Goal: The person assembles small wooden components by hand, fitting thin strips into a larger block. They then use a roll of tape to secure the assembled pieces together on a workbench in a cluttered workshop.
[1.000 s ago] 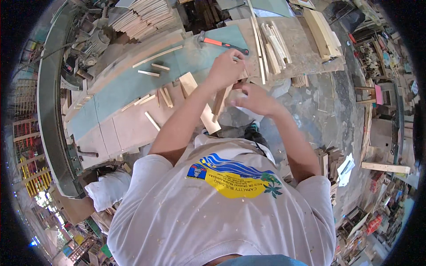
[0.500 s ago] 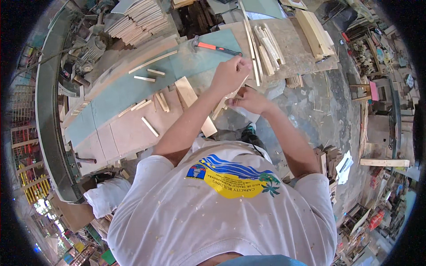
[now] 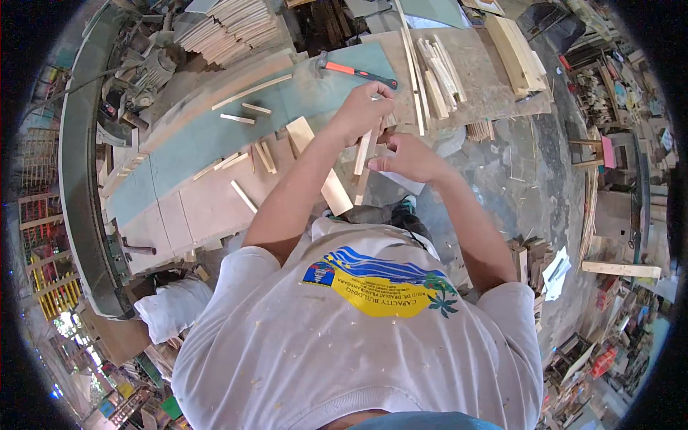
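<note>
My left hand [image 3: 367, 113] is closed, its fingers pinched at the upper end of a pale wooden strip [image 3: 363, 154]. That strip slants down toward me off the bench edge. My right hand [image 3: 414, 159] is just to the right, curled toward the same strip, its thumb at a second, darker strip [image 3: 362, 188] underneath. The fingertips of both hands are partly hidden. Left of the strips, a wider pale board [image 3: 335, 192] lies across the bench edge, partly behind my left forearm. Beyond my left hand rests a hammer [image 3: 351, 70] with an orange and black handle.
Short wooden sticks [image 3: 265, 156] lie on the bench [image 3: 190, 204], left of my arm. A bundle of strips [image 3: 441, 75] and thick planks [image 3: 510, 54] are at the far right. Stacked slats [image 3: 228, 32] stand at the far left. Grey floor [image 3: 494, 186] shows on the right.
My left hand has turned and come slightly nearer and left. The strips between my hands now stand more steeply and show more clearly. My right hand has shifted slightly, its thumb and finger farther apart.
</note>
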Demonstrator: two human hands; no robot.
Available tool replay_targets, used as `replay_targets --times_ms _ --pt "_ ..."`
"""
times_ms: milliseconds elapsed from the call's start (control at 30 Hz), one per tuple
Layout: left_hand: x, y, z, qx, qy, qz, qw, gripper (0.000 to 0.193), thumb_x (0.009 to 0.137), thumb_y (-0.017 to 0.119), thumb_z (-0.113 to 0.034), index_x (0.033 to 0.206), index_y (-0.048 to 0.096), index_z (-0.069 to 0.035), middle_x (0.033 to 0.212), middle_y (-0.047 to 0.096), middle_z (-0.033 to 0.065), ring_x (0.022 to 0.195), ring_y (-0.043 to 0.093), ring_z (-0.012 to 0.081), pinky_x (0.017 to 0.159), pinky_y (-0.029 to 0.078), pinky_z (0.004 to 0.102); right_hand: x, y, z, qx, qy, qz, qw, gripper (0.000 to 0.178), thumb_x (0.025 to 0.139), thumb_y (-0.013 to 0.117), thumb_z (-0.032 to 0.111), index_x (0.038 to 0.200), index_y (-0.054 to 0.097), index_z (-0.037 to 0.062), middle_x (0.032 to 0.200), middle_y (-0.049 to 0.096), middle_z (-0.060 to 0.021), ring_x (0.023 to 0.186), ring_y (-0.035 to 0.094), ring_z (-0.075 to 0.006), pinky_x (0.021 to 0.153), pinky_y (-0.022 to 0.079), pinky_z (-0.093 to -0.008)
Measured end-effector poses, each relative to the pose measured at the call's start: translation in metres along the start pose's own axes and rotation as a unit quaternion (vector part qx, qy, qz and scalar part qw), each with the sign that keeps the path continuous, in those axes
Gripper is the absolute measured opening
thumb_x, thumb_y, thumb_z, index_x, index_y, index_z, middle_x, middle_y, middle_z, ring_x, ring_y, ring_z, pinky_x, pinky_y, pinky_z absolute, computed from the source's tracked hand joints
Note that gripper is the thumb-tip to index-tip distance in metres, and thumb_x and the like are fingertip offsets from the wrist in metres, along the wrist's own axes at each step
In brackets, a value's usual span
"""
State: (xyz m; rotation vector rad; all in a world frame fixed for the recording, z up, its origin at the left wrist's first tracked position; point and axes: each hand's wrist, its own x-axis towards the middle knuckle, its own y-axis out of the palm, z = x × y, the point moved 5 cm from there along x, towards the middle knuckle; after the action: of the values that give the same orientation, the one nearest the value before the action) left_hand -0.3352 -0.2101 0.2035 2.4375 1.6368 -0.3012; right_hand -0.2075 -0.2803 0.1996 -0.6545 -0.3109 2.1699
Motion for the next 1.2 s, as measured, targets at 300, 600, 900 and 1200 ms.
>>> replay_targets --times_ms 300,600,900,1200 --pt "0.010 0.016 0.018 -0.177 0.111 0.105 0.972 0.030 0.085 0.063 -0.010 0.112 0.052 -0.002 0.091 0.066 0.0133 0.070 0.062 0.0212 0.070 0.053 0.0361 0.002 0.006 0.001 -0.016 -0.032 0.081 0.996 0.053 0.090 0.071 0.041 0.127 0.064 0.0027 0.121 0.068 -0.0175 0.114 0.062 -0.0299 0.102 0.045 -0.0397" --pt "-0.027 0.017 -0.013 0.369 0.091 -0.204 0.902 0.040 0.084 0.069 -0.030 0.111 0.062 -0.001 0.098 0.071 0.0231 0.094 0.070 0.0393 0.082 0.055 0.0455 0.023 0.026 -0.021 -0.019 -0.009 -0.017 1.000 0.055 0.084 0.071 0.043 0.123 0.066 0.0047 0.117 0.069 -0.0209 0.109 0.065 -0.0374 0.095 0.050 -0.0429" --pt "-0.017 -0.010 -0.016 0.265 0.043 -0.103 0.958 0.030 0.083 0.072 -0.027 0.088 0.065 0.001 0.079 0.070 0.0174 0.078 0.071 0.0288 0.073 0.055 0.0409 -0.002 0.009 0.034 -0.047 0.009 0.031 0.998 0.071 0.079 0.077 0.043 0.135 0.058 0.0032 0.124 0.067 -0.0187 0.118 0.062 -0.0324 0.101 0.046 -0.0392" --pt "0.001 0.018 0.014 -0.177 0.052 0.113 0.976 0.021 0.086 0.064 -0.018 0.097 0.058 -0.002 0.068 0.063 0.0073 0.059 0.062 0.0151 0.060 0.051 0.0300 0.002 0.009 0.003 -0.034 0.015 0.094 0.995 0.064 0.084 0.078 0.043 0.130 0.060 0.0014 0.127 0.064 -0.0158 0.117 0.060 -0.0273 0.103 0.044 -0.0380"
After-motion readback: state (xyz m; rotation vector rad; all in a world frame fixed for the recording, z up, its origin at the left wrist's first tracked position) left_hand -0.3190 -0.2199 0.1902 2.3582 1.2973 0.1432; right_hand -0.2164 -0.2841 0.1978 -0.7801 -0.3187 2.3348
